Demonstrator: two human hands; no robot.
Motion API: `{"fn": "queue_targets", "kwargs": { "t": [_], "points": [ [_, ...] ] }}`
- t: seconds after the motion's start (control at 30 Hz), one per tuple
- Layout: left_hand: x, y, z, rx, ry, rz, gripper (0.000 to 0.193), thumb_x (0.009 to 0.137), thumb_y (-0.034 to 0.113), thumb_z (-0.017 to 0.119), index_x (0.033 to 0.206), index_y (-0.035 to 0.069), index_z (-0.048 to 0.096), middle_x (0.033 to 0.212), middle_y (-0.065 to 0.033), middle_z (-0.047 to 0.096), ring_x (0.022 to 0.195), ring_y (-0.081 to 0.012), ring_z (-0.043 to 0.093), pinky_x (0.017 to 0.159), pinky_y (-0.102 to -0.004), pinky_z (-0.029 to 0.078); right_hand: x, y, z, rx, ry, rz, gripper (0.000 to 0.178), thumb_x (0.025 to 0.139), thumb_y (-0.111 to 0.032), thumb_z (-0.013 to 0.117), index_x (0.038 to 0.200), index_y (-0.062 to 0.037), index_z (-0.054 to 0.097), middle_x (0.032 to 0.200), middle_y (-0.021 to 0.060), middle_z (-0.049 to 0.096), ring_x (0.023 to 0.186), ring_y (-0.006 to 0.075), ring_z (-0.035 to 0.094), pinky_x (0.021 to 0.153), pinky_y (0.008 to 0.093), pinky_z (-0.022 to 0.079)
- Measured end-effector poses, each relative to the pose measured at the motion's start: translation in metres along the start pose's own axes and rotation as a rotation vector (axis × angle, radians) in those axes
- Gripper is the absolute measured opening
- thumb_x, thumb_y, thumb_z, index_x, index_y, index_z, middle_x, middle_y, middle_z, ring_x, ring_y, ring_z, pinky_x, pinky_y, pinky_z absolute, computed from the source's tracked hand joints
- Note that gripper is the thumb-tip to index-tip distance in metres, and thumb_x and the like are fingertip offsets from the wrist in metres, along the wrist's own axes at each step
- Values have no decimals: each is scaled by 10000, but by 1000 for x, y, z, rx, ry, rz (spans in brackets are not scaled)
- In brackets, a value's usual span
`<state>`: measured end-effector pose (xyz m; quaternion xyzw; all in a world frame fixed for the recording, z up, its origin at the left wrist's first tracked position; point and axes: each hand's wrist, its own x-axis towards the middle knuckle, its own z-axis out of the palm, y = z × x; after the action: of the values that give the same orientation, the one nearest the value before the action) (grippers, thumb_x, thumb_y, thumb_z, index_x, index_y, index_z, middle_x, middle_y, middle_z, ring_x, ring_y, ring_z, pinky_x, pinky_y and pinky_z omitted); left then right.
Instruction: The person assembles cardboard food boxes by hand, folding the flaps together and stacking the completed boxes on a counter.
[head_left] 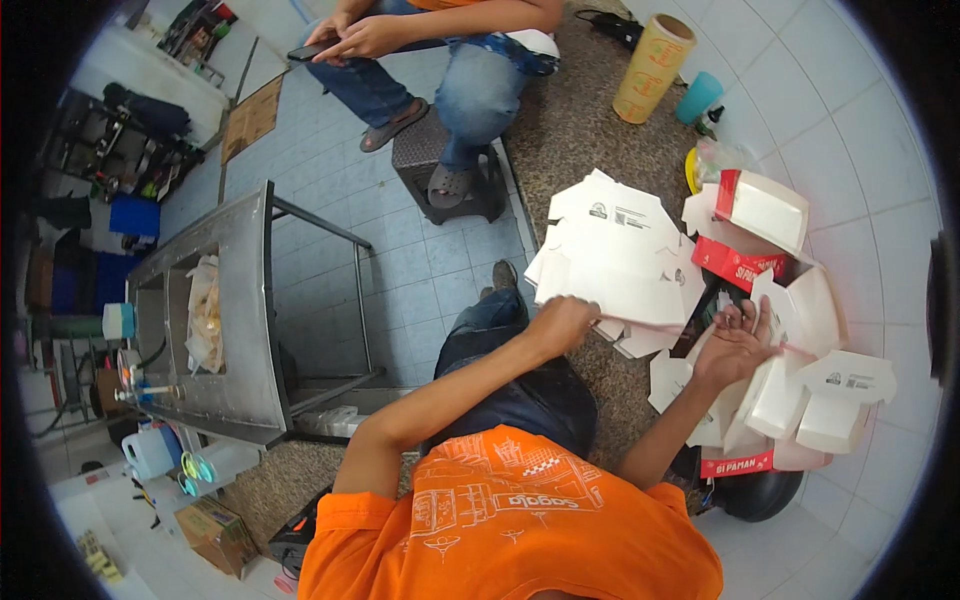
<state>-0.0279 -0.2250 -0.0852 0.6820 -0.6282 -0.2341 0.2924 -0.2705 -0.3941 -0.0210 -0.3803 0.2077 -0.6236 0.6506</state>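
One flat carton (625, 245) mostly hides those beneath.

Looks like back kitchen of small takeaway food business. Strongest sign: stack of white takeaway box blanks (620, 255) between 2 and 3 o'clock, folded red-and-white takeaway boxes (765, 213) near 3. Large yellow cling-film roll (650, 80) and teal plastic cup (699, 98) towards 1 o'clock, on speckled granite counter (570, 110) along white-tiled wall (895, 265). At 9, stainless-steel bench (245, 330) with sunken basin holding filled plastic bag (205, 315), contents unclear. Plastic jerrycan (148, 452) at 8. Blue-grey tiled floor (405, 255), plastic stool (420, 160) just before 12.
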Motion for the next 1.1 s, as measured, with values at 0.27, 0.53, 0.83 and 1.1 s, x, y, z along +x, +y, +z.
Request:
{"fn": "queue_targets", "kwargs": {
  "t": [0.27,0.53,0.83,1.1],
  "points": [
    [31,-18,-49,-506,-93,-92,128,880,133,773,941,32,720,839,-122,765,720,-189,711,675,-348,558,-19,20,58,-943,-172,9,227,1017,-143,647,1153,26,712,982,100,746,849,131,696,778,262,542],
    [34,22,-83,-434,342,-156,166,939,40,699,1083,-6,767,922,-141,796,793,-89,724,706,-268,576,-40,39,67,-842,-66,331,265,980,-140,703,1188,24,688,990,119,741,906,153,713,776,284,561],
    [-41,44,-92,-1234,107,133,906,965,271,731,1651,76,171,1712,-135,171,1583,-306,187,1236,-531,301,-91,60,149,-698,-466,116,487,955,-95,611,1440,-59,586,1411,197,594,1308,352,577,1109,419,437],
    [-126,11,-191,-1259,737,-461,433,1010,142,622,1402,-9,520,1324,-144,664,1166,-218,675,1029,-398,534,-127,94,191,-777,-1027,-58,526,943,-58,513,1425,-236,629,1483,116,575,1383,295,504,1170,456,333]
  ]
}}
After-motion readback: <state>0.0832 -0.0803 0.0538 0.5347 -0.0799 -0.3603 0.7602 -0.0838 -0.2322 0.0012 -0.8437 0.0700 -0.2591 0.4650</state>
